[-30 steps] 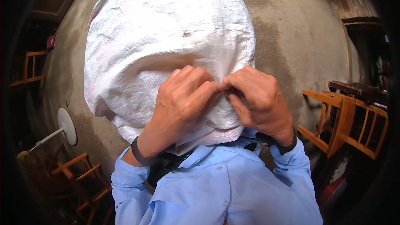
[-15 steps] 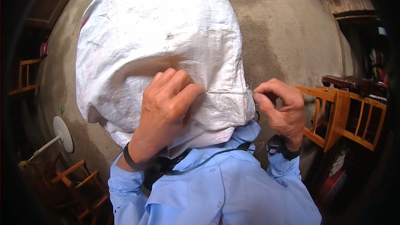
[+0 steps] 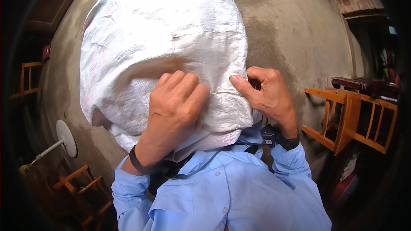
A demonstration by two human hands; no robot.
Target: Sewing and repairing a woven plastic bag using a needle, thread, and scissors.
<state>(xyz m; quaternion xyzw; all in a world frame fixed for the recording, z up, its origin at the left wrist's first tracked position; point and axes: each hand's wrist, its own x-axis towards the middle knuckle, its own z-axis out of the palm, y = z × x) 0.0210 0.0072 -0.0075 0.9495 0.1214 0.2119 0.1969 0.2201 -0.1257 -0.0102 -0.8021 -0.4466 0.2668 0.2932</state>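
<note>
White woven sack is positioned directly ahead of the person, with its near edge at the front of the light blue shirt and its bulk extending to the upper border of the view. Its surface shows creases, a stitched seam and a shaded hollow beyond the left hand. The left hand rests on the near half of the sack, knuckles uppermost; its grip is narrow and holds the cloth, with the fingertips hidden beneath the hand. The right hand is located at the sack's right edge. Its thumb lies on the cloth and its index finger is bent near the edge; the grip is narrow, but whether cloth is clamped between the fingers cannot be told. A short fold line runs between the two hands. A dark band encircles the left wrist; a black strap with a small box is fitted at the right wrist. Beyond the sack is bare concrete floor. A wooden chair lies to the right, and a white round base with a pole to the left.
</note>
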